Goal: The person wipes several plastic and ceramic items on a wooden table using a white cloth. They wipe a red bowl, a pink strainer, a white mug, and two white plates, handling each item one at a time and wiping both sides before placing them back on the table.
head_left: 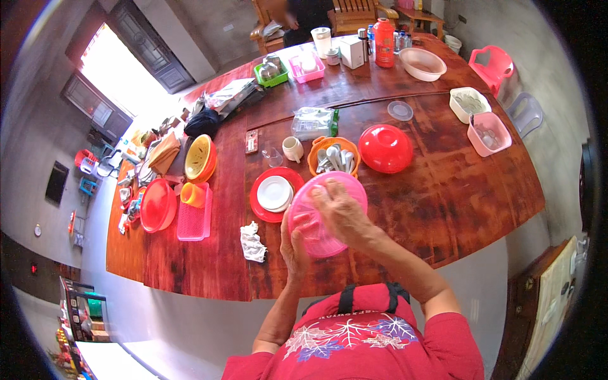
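Observation:
Close in front of me, above the near part of the table, is a round pink plastic basin or lid (329, 244) with a red pattern. My left hand (294, 248) grips its left rim. My right hand (342, 214) presses on its face with bent fingers; anything under them is hidden. Just beyond lies an orange basket (315, 166) of several metal spoons (335, 157). Left of the pink piece, a red plate (258, 201) bears stacked white dishes (275, 192). A crumpled white cloth (253, 242) rests nearby on the wooden table (209, 269).
Right of the basket sits a glossy red bowl (386, 148). A pink tray (194, 221), red basin (158, 205) and yellow bowl (199, 158) stand left. A white mug (292, 149) is beyond the dishes. A red thermos (384, 44) stands at the far side, where a person (307, 18) sits.

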### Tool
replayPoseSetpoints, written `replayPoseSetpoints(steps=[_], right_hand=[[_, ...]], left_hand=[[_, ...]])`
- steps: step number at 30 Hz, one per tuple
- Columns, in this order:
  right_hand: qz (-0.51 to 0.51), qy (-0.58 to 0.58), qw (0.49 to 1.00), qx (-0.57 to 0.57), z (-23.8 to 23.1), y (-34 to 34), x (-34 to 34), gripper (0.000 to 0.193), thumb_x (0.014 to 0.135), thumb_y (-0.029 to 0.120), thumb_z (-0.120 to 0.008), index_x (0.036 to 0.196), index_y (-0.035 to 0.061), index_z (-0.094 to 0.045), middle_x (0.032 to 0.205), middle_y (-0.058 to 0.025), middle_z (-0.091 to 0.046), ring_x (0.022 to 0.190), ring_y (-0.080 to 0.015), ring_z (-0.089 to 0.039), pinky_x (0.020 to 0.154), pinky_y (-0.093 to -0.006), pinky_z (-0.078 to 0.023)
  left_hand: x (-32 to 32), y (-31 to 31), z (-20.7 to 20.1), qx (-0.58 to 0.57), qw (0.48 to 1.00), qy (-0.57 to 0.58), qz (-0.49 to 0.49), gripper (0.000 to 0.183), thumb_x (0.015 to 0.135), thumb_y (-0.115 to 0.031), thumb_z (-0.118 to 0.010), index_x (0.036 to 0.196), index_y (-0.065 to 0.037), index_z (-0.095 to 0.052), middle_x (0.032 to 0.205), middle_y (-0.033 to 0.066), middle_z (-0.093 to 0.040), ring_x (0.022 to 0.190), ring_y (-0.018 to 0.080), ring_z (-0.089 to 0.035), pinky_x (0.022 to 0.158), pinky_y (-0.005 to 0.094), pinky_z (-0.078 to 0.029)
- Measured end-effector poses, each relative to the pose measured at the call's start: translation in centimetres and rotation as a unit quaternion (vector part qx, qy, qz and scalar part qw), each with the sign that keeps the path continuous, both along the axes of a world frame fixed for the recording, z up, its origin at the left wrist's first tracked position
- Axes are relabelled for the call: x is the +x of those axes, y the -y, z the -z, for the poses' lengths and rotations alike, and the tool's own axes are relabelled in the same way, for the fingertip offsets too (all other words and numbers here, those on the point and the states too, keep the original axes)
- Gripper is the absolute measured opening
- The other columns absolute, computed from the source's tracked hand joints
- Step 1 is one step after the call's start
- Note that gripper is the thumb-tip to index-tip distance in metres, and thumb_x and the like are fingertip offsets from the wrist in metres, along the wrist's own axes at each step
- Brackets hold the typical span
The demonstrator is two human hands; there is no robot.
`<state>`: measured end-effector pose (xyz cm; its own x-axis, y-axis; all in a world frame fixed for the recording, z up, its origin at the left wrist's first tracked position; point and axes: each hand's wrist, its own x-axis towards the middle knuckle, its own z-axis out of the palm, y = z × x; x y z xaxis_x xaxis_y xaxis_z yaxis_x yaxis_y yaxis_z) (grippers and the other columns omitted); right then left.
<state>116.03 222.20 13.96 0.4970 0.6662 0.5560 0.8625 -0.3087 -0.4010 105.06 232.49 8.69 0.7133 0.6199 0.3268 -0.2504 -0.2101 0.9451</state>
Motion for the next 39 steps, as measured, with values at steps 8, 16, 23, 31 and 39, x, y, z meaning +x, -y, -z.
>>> replayPoseSetpoints(steps=[8, 16, 23, 31, 39], right_hand=[[-0.262, -0.066, 0.962, -0.028, -0.4, 1.7, -1.2, 0.025, 0.077, 0.000, -0.053, 0.102, 0.0032, -0.053, 0.096, -0.0202, -0.053, 0.086, -0.0369, -0.058, 0.074, -0.0439, -0.050], [-0.267, -0.159, 0.928, -0.203, 1.3, 3.4, -0.6, 0.027, 0.076, 0.000, -0.053, 0.103, 0.0041, -0.054, 0.096, -0.0184, -0.053, 0.085, -0.0350, -0.058, 0.070, -0.0396, -0.049], [-0.057, -0.573, 0.750, 0.325, 0.0, 9.6, 3.4, 0.032, 0.084, 0.012, -0.063, 0.111, 0.0016, -0.050, 0.099, -0.0075, -0.060, 0.086, -0.0136, -0.060, 0.075, -0.0265, -0.051], [0.027, -0.404, 0.883, 0.236, 1.6, 6.5, 2.0, 0.037, 0.077, 0.011, -0.064, 0.110, 0.0019, -0.051, 0.098, -0.0111, -0.057, 0.085, -0.0183, -0.058, 0.074, -0.0299, -0.049], [0.091, -0.274, 0.941, 0.179, 1.6, 5.2, 2.7, 0.029, 0.071, 0.003, -0.056, 0.099, 0.0014, -0.054, 0.083, -0.0152, -0.051, 0.071, -0.0301, -0.053, 0.066, -0.0408, -0.044]], left_hand=[[-0.1, 0.0, -2.7, -0.003, 1.000, -0.016, -0.008, 0.053, 0.095, -0.035, -0.039, 0.134, 0.001, -0.035, 0.124, 0.0156, -0.049, 0.111, 0.0232, -0.050, 0.093, 0.0343, -0.040], [0.6, 1.6, -3.2, 0.002, 0.998, 0.013, -0.059, 0.046, 0.096, -0.029, -0.038, 0.131, 0.002, -0.039, 0.121, 0.0157, -0.051, 0.110, 0.0216, -0.050, 0.095, 0.0347, -0.040], [0.9, 0.5, -1.1, -0.295, 0.943, 0.140, -0.070, 0.043, 0.096, -0.029, -0.041, 0.135, -0.013, -0.032, 0.117, 0.0170, -0.050, 0.101, 0.0261, -0.057, 0.079, 0.0461, -0.054], [1.2, 5.3, 1.6, -0.411, 0.907, 0.082, -0.033, 0.050, 0.090, -0.016, -0.050, 0.135, -0.017, -0.030, 0.125, 0.0137, -0.044, 0.112, 0.0300, -0.050, 0.089, 0.0557, -0.044], [0.4, 9.0, -3.7, 0.491, 0.794, -0.325, -0.154, 0.045, 0.074, -0.031, -0.066, 0.117, -0.024, -0.058, 0.128, 0.0050, -0.045, 0.127, 0.0297, -0.034, 0.101, 0.0675, -0.008]])
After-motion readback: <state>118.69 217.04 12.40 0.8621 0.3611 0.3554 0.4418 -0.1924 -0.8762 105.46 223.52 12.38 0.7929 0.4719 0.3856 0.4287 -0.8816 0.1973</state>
